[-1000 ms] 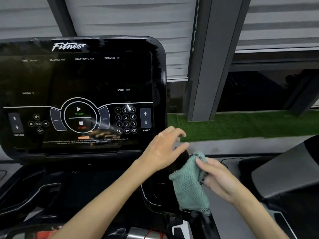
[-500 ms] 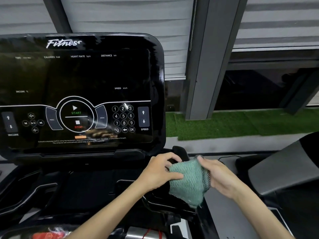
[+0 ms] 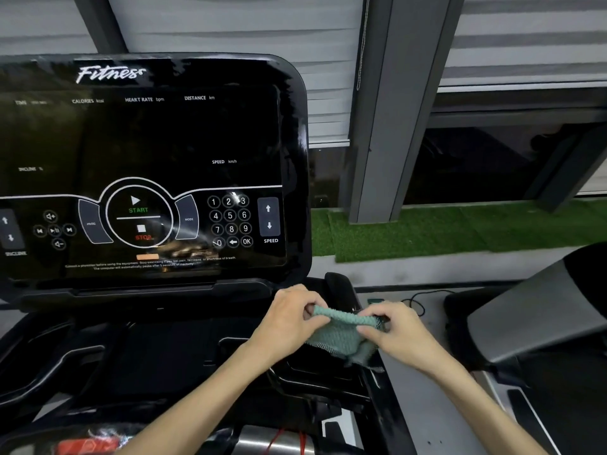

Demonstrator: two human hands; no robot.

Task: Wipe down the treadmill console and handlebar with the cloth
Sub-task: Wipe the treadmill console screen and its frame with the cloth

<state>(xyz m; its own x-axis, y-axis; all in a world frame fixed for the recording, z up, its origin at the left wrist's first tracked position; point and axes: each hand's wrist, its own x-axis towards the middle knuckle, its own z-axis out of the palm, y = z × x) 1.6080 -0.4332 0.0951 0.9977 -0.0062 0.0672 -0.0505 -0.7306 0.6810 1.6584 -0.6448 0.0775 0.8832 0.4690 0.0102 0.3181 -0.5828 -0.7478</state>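
**Position.** The teal knitted cloth (image 3: 343,334) is held in the air between both hands. It sits just near of the short black handlebar grip (image 3: 338,285), at the near right corner of the treadmill console (image 3: 295,165). It touches neither surface as far as can be seen.

**Hands.** The left hand (image 3: 289,321) pinches the cloth's upper left edge, with its fingers (image 3: 305,298) curled over the fold and the thumb beneath. The right hand (image 3: 402,334) pinches the upper right edge in the same way. The cloth is bunched along the top, and a loose corner hangs low on the right.

**Assessment.** The step in hand appears to be gathering the cloth into a working pad. No wiping contact shows at this moment.

**Recommendations.**
- Fold the hanging corner in, so one flat face is presented and nothing trails into the dark console tray (image 3: 170,353) below.
- Pass the pad to one hand and leave the other free to steady.
- For the handlebar grip, wrap the cloth round it and draw along its length, rather than dabbing.
- The glossy console face carries printed START and STOP zones and a keypad. Whether the panel is powered cannot be told, so use light, even, overlapping strokes from the far edge toward the near edge.

**Hazard.** A thin black cable (image 3: 423,302) lies on the grey surface just right of the hands and should be avoided.
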